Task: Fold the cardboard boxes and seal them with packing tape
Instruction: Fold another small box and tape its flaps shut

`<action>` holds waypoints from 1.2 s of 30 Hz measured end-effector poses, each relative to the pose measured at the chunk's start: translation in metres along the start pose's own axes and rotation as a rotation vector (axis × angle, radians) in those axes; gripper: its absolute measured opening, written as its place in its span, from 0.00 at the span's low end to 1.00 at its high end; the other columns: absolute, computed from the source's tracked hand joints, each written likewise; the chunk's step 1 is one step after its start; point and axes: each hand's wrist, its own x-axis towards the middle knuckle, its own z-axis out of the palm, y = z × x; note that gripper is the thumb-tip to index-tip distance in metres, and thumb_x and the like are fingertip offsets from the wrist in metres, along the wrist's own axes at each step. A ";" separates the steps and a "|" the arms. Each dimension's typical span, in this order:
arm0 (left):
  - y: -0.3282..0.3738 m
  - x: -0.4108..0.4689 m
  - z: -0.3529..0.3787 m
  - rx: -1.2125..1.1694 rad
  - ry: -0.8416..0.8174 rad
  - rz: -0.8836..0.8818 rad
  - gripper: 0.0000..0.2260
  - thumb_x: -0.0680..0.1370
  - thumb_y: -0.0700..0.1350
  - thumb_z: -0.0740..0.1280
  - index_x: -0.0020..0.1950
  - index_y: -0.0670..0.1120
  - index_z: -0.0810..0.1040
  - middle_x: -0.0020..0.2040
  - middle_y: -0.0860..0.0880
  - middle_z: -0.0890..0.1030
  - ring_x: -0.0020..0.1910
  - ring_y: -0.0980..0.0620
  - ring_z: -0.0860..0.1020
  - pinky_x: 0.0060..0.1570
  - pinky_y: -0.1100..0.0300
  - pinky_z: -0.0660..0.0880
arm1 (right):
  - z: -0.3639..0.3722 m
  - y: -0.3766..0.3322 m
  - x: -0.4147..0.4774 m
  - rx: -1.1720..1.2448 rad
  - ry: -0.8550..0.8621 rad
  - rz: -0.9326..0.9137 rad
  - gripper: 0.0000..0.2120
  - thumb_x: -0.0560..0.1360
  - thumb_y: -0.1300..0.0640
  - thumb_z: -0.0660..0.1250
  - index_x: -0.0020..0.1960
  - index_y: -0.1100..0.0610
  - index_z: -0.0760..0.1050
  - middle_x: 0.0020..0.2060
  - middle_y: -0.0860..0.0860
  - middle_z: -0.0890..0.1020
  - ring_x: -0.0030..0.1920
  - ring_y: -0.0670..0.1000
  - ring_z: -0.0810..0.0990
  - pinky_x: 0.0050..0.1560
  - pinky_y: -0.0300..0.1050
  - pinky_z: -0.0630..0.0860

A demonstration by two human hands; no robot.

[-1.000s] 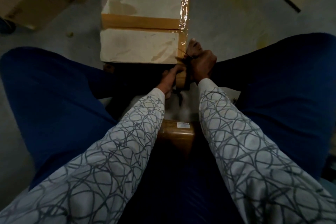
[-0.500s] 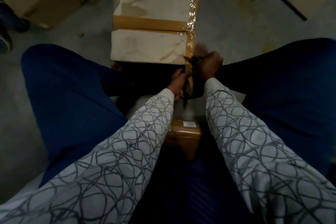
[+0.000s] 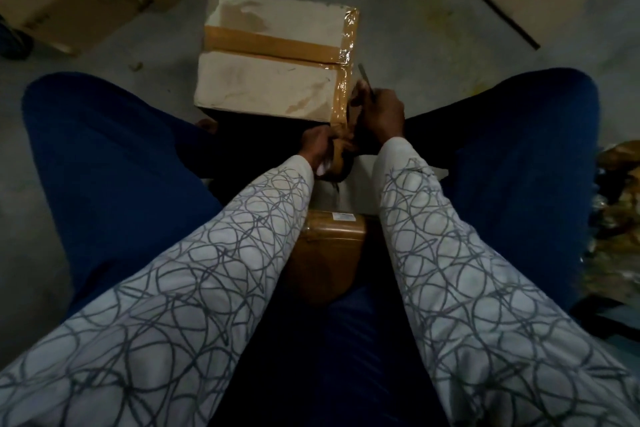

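The left hand curls round the tape roll; the right hand pinches a thin blade. The taped box sits just past the fingers. Behind them is a brown parcel, and its label is too small to read.

grey concrete floor, stained and scuffed, with a small scrap lying on it to the left. dark blue trousers spread out to both sides. a dark shoe-like shape sits at the left edge, and a crumpled brownish heap at the right edge.
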 end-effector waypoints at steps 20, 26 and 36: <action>-0.001 -0.007 -0.011 0.033 -0.006 -0.033 0.05 0.72 0.33 0.71 0.39 0.40 0.78 0.46 0.40 0.80 0.43 0.44 0.78 0.43 0.55 0.77 | -0.023 0.003 -0.041 -0.490 -0.014 -0.244 0.16 0.74 0.52 0.71 0.61 0.53 0.81 0.52 0.59 0.84 0.53 0.62 0.82 0.52 0.50 0.78; -0.002 -0.008 -0.017 -0.038 -0.035 -0.090 0.17 0.68 0.37 0.75 0.56 0.34 0.81 0.52 0.36 0.83 0.50 0.36 0.82 0.54 0.44 0.80 | 0.000 0.008 -0.035 -0.505 -0.039 -0.258 0.22 0.74 0.53 0.71 0.65 0.63 0.75 0.54 0.61 0.82 0.52 0.62 0.82 0.51 0.52 0.79; 0.005 -0.022 -0.017 0.047 0.028 -0.090 0.19 0.71 0.36 0.73 0.60 0.35 0.78 0.54 0.40 0.81 0.53 0.40 0.80 0.53 0.49 0.78 | 0.024 0.027 -0.015 -0.712 -0.100 -0.366 0.38 0.77 0.49 0.66 0.75 0.71 0.56 0.72 0.71 0.62 0.68 0.71 0.70 0.64 0.63 0.71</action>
